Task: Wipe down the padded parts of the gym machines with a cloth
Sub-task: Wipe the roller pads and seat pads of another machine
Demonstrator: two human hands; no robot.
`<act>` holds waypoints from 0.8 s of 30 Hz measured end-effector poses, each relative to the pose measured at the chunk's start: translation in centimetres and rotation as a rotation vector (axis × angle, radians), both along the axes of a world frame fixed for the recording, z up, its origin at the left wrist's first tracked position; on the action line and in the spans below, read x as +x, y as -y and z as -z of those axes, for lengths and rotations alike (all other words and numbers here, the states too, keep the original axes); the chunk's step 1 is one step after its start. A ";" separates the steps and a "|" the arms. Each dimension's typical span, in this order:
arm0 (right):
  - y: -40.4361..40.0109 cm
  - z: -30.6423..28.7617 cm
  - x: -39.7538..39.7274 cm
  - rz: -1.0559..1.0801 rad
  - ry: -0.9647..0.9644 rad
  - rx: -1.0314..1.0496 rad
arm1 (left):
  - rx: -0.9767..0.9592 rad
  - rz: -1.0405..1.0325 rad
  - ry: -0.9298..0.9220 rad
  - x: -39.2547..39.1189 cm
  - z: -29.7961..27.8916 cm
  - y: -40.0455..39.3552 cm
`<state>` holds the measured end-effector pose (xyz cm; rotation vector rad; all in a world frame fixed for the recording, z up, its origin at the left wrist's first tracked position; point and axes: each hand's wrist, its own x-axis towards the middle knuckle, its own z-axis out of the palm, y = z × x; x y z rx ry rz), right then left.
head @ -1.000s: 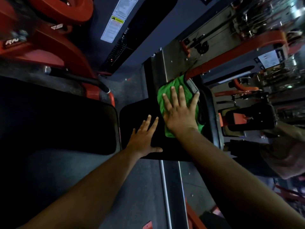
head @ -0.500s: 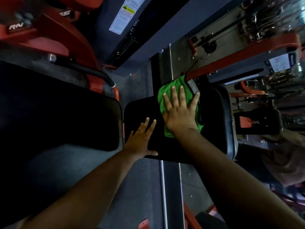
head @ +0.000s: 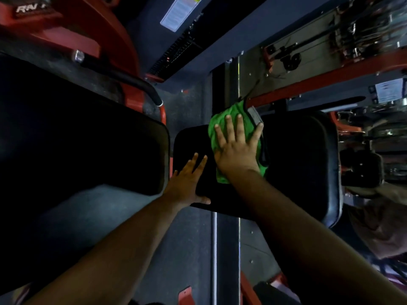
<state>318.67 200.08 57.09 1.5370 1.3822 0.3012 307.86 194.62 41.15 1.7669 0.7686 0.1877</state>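
**Cloth flat on seat pad, unwiped pad lies to the right**

Little has moved since the earlier frames: both hands sit on the pad as before, and the shift is mostly the camera's, which now shows more of the pad's right side and its rounded right edge.

- Right hand [head: 236, 146]: fingers straight and spread, palm pressing flat on the green cloth [head: 222, 126] at frame centre. No pinch, no curl.
- Left hand [head: 187, 181]: fingers straight, resting bare on the pad's lower-left part, just beside the cloth but not on it. It looks like a brace.
- Cloth: lies on the left-centre of the black seat pad [head: 297, 161], its top edge reaching the pad's upper rim near the red frame bar [head: 330, 78]. A small grey tag or clip shows at its upper right corner; cannot tell which.
- Key relation: the pad's long axis runs left to right in the frame. The broad stretch with no cloth on it lies right of the right hand, which is the nearer one; the left hand is on the far side of the cloth from that stretch.
- Judgement: the next stroke likely sweeps right along that axis.
- Second, larger black pad [head: 77, 139] fills the left of frame, untouched by either hand.
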 end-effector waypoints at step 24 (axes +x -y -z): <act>9.7 3.9 -1.4 -0.041 -0.173 -0.206 | -0.071 0.049 -0.127 -2.4 6.1 1.9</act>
